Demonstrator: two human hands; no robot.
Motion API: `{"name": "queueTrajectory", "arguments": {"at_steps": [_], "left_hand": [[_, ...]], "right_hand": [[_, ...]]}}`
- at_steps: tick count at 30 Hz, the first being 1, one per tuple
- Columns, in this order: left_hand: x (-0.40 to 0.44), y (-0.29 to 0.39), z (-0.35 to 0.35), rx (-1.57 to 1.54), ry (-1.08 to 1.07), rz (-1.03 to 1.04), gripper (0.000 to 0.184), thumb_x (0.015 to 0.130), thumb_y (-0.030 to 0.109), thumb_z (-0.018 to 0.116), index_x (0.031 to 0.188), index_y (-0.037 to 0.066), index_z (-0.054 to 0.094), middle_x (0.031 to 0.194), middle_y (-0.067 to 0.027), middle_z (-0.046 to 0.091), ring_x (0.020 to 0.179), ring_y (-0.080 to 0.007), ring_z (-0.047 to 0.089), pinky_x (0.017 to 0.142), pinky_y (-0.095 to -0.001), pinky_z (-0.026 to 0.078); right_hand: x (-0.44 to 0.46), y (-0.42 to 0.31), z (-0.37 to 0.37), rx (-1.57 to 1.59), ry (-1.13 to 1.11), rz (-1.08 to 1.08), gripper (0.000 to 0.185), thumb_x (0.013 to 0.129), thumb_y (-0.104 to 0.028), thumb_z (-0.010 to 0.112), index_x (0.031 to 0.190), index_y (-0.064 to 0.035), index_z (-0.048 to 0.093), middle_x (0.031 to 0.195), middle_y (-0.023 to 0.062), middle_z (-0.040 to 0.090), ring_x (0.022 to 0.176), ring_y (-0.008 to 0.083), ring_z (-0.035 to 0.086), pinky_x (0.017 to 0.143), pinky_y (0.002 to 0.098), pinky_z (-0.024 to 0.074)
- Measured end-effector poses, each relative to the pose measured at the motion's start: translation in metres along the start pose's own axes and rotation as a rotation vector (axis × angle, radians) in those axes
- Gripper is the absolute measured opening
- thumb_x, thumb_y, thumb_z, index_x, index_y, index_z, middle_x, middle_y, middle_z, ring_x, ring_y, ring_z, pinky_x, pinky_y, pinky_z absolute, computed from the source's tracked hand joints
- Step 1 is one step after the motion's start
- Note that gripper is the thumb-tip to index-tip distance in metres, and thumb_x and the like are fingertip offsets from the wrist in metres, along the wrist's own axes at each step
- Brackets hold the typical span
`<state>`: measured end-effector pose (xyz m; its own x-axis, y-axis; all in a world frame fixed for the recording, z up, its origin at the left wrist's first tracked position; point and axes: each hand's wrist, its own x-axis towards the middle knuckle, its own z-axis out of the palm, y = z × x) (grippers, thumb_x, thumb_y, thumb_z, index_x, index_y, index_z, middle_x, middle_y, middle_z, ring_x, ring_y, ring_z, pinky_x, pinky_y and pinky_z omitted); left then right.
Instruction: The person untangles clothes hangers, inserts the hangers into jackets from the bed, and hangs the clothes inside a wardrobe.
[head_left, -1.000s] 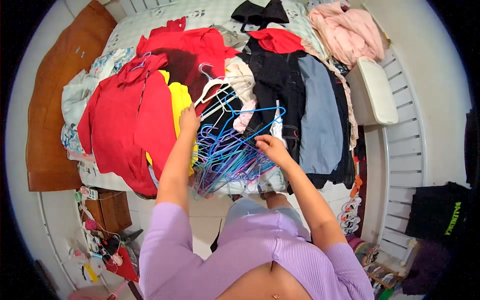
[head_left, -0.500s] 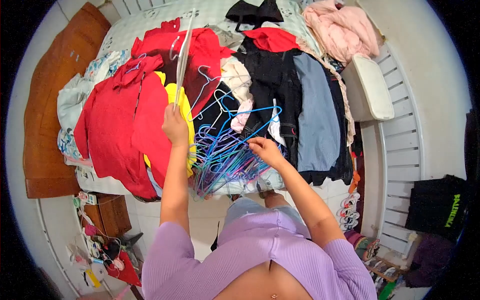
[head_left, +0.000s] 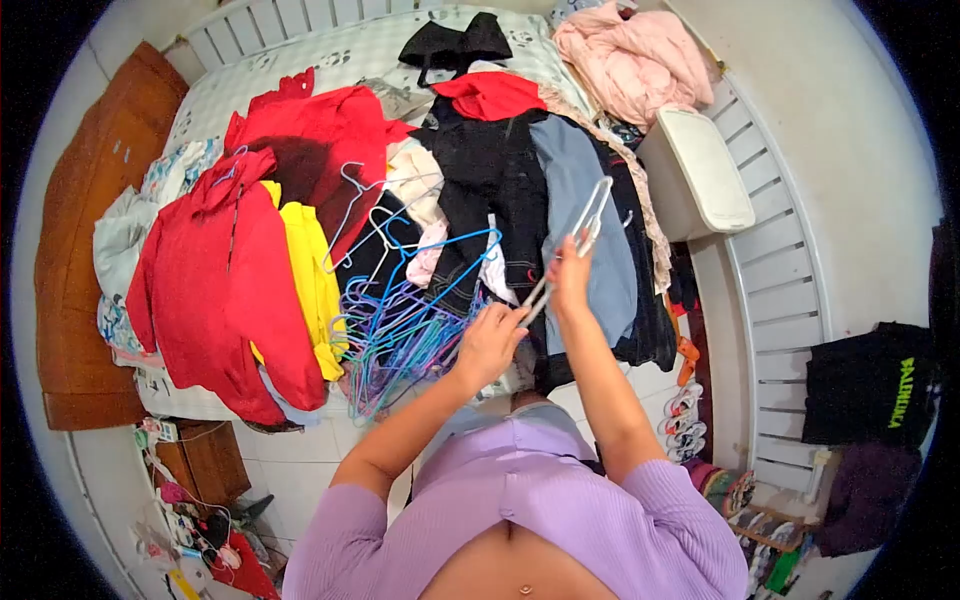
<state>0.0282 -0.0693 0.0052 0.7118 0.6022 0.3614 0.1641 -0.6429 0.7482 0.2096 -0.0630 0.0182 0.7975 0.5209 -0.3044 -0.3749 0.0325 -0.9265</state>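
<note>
A white hanger (head_left: 538,300) is slanting between the two hands, over the near right part of the bed (head_left: 345,47), one end pointing up and away. It is appearing almost edge-on, so whether several are nested together cannot be told. The left hand (head_left: 488,345) is holding its lower end, the grip pinching it between thumb and fingers. The right hand (head_left: 571,278) is lying farther along, its grip closing around the hanger below the upper end.

Just left of the left hand, a tangled pile of hangers (head_left: 395,335) is spreading along the bed's near edge, mostly blue and purple, with a bright blue hanger (head_left: 455,243) lying across its top. Beyond the hands, black clothing (head_left: 490,185) is stretching lengthwise beside a blue-grey garment (head_left: 568,165), which is passing beneath the hanger's upper end. Farther left, a yellow garment (head_left: 312,265) is lying partly under a red jacket (head_left: 205,265). At the far right, pink bedding (head_left: 630,60) is sitting bunched behind a white lidded bin (head_left: 712,175), which is standing next to a slatted rail (head_left: 785,310).
</note>
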Motion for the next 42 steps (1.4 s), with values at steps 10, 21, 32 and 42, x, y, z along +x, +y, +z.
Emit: {"name": "queueTrajectory", "arguments": {"at_steps": [10,21,32,42], "left_hand": [[0.094,-0.052,0.191,0.351,-0.074,-0.287,0.073,0.066,0.023,0.075,0.126,0.002,0.039,0.114,-0.0226,0.048,0.105,-0.0396,0.048,0.085,-0.0429,0.043],[0.123,-0.053,0.260,0.306,-0.503,-0.398,0.029,0.071,0.015,0.052,0.098,0.004,0.048,0.072,-0.0234,0.060,0.066,-0.0412,0.061,0.061,-0.0521,0.048],[0.127,-0.021,0.265,0.002,-1.180,-0.525,0.032,0.077,0.028,0.055,0.098,0.005,0.060,0.088,-0.0202,0.063,0.082,-0.0361,0.061,0.071,-0.0428,0.049],[0.275,-0.195,0.257,0.512,0.029,-0.921,0.035,0.079,0.009,0.057,0.108,-0.005,0.043,0.121,-0.0272,0.044,0.105,-0.0407,0.051,0.088,-0.0430,0.044]], "right_hand": [[0.113,-0.035,-0.161,-0.277,-0.295,0.176,0.056,0.092,-0.043,0.046,0.137,-0.0099,0.035,0.073,0.0030,0.056,0.046,0.0050,0.039,0.039,0.0198,0.0310],[0.233,-0.080,-0.225,-0.406,-0.513,0.135,0.052,0.093,-0.039,0.045,0.136,-0.0101,0.040,0.083,0.0035,0.060,0.050,0.0045,0.040,0.044,0.0193,0.0330],[0.320,0.014,-0.214,-0.696,-0.429,0.329,0.034,0.092,-0.027,0.048,0.121,-0.0115,0.058,0.067,0.0044,0.060,0.050,0.0105,0.050,0.051,0.0261,0.0409],[0.348,0.028,-0.256,-0.680,-0.200,0.263,0.030,0.091,-0.012,0.041,0.111,-0.0072,0.063,0.058,0.0054,0.055,0.051,0.0128,0.051,0.049,0.0278,0.0403]]}}
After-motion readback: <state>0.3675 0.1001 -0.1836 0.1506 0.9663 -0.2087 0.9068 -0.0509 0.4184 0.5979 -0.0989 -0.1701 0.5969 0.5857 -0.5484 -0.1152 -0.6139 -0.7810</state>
